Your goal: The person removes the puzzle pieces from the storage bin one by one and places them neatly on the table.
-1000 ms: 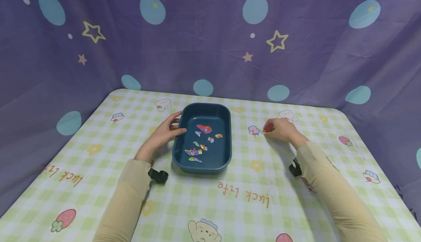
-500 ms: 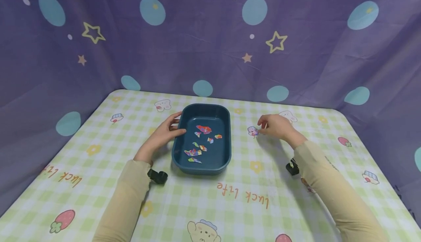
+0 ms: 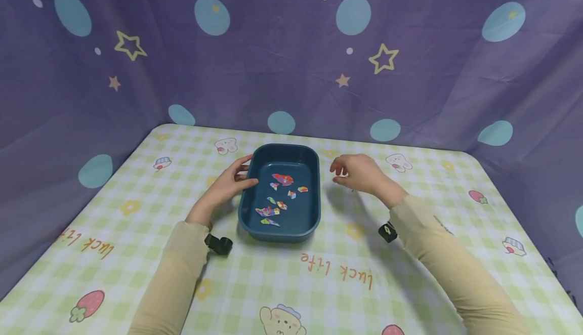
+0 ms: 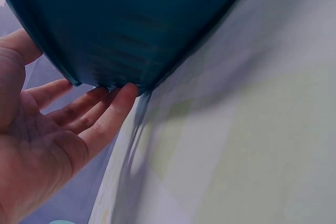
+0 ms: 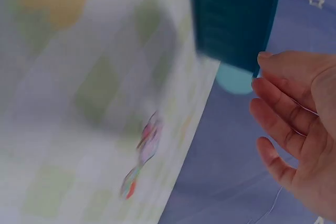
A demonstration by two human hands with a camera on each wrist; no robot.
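Observation:
A dark teal plastic tray (image 3: 284, 231) stands on the table, with several small, irregular, brightly coloured scraps (image 3: 267, 211) lying flat on its floor. My left hand (image 3: 225, 185) holds the tray's left side, its thumb over the rim; in the left wrist view, the fingertips (image 4: 126, 94) touch the outer wall. To the right of the tray, above the cloth, is my right hand (image 3: 360, 172). Its fingers are loosely bent with nothing seen between them in the right wrist view. That view also shows a small green-and-red scrap (image 5: 130, 183) on the cloth, hidden from the head view.
A green-and-white checked cloth (image 3: 319, 294) with printed drawings covers the table. Beside the loose scrap is a printed cupcake (image 5: 150, 137). A purple curtain (image 3: 282, 72) with stars and ovals hangs behind the table. Black wrist cameras (image 3: 219, 244) sit below both hands.
My right hand has left the green-and-red scrap beside the printed cupcake and moved left toward the tray, its fingers spreading apart. The left hand, the tray and the scraps inside stay as they were.

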